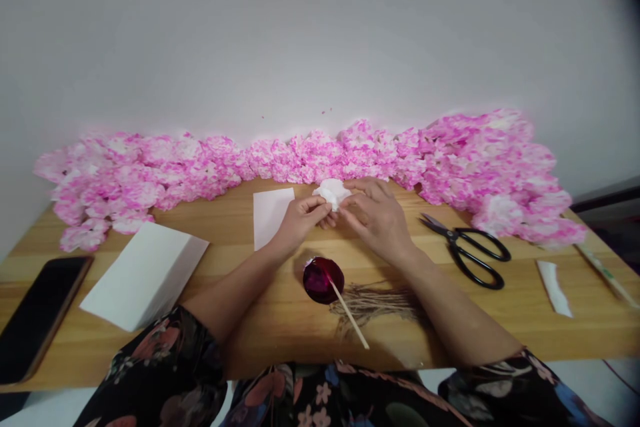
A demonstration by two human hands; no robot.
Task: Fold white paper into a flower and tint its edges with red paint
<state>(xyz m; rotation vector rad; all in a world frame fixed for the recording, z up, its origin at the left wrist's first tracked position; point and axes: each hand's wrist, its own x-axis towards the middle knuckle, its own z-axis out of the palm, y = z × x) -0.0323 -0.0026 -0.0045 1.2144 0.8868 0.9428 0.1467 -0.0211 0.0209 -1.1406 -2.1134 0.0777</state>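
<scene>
A small white paper flower (332,192) is between my two hands near the middle of the table. My left hand (306,219) pinches its lower left side between thumb and fingers. My right hand (379,217) has thumb and forefinger at the flower's right edge, with the other fingers curved above; whether they grip or only touch it, I cannot tell. Just below the hands stands a round cup of dark magenta liquid (320,281) with a thin wooden stick (351,317) leaning in it. A white paper sheet (270,213) lies flat beside my left hand.
Pink and white paper flowers (315,155) line the table's back along the wall. A white paper stack (145,273) and a phone (43,320) lie left. Brown twine strands (385,301) lie under my right forearm. Black scissors (465,247), a white strip (555,288) and a brush-like stick (607,277) lie right.
</scene>
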